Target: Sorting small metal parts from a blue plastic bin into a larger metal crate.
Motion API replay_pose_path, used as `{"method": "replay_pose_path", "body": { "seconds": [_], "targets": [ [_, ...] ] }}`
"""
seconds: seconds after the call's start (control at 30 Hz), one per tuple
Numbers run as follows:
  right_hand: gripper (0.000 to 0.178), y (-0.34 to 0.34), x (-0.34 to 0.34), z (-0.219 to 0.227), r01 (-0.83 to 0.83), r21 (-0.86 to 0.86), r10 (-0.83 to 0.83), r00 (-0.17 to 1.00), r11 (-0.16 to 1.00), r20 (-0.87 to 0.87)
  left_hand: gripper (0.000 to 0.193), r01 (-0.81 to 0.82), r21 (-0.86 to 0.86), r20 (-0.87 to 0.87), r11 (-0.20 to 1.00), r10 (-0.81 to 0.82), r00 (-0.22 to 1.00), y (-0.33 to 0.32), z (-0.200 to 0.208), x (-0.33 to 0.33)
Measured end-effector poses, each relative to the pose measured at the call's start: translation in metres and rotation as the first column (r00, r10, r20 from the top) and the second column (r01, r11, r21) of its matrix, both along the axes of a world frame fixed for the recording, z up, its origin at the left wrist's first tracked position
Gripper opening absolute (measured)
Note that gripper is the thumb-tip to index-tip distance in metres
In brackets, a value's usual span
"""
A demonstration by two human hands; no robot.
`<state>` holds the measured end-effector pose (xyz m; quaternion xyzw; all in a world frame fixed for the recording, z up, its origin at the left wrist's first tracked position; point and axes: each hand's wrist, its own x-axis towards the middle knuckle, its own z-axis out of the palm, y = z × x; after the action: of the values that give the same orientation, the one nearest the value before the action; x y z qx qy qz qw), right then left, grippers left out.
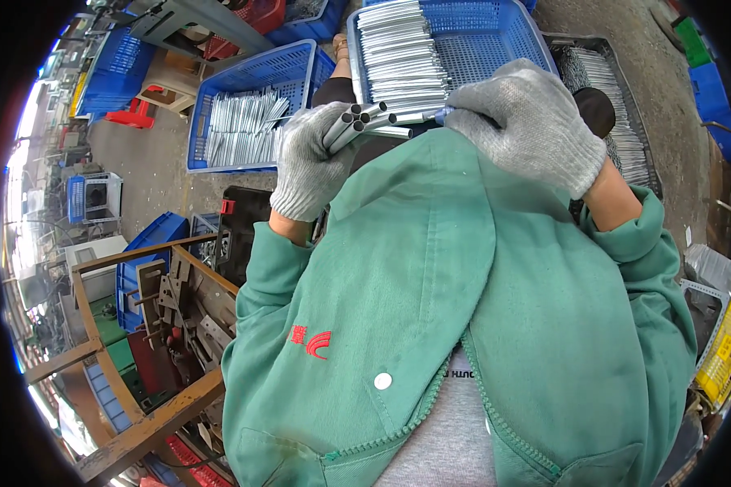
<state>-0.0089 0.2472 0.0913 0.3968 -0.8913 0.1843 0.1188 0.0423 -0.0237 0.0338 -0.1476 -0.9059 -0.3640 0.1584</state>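
Note:
My left hand [309, 158], in a grey knit glove, is wrapped round a small bundle of shiny metal tubes [352, 130]. Their hollow ends stick out toward the right, in front of my chest. In a matching glove, my right hand [536, 126] is closed on a slim blue-handled tool [442, 116]; most of its handle is hidden in the glove. The tool's thin silvery tip points left at the tube ends. I cannot tell whether it touches or enters one.
Beyond my hands stands a blue basket [495, 16] with stacked metal tubes. Another blue basket [193, 134] of tubes is at left, a dark crate [654, 183] of metal rods at right. A rusty metal frame [150, 426] with metal parts stands at lower left.

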Motion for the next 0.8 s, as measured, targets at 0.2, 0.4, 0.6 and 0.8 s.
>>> {"method": "replay_pose_path", "body": {
  "seconds": [0.2,0.4,0.6,0.8],
  "targets": [
    [0.016,-0.003,-0.003,-0.009,0.062,0.005,-0.062,0.998,0.998,-0.025,0.014,0.047,0.125,-0.008,0.991,-0.046,0.999,-0.001,-0.001,-0.001],
    [0.019,-0.001,0.0,-0.003,0.035,0.088,-0.047,0.989,0.995,0.142,0.012,0.073,0.183,-0.005,0.98,-0.074,0.997,0.001,-0.007,-0.003],
    [0.02,0.005,-0.003,0.008,0.096,-0.006,-0.09,0.956,0.995,0.28,0.015,0.069,0.185,0.135,0.98,-0.094,0.986,0.002,0.005,-0.001],
    [0.019,0.012,0.001,0.013,0.11,-0.014,-0.106,0.976,0.994,0.191,0.021,0.098,0.306,0.255,0.947,-0.181,0.95,0.001,0.004,-0.003]
  ]
}}
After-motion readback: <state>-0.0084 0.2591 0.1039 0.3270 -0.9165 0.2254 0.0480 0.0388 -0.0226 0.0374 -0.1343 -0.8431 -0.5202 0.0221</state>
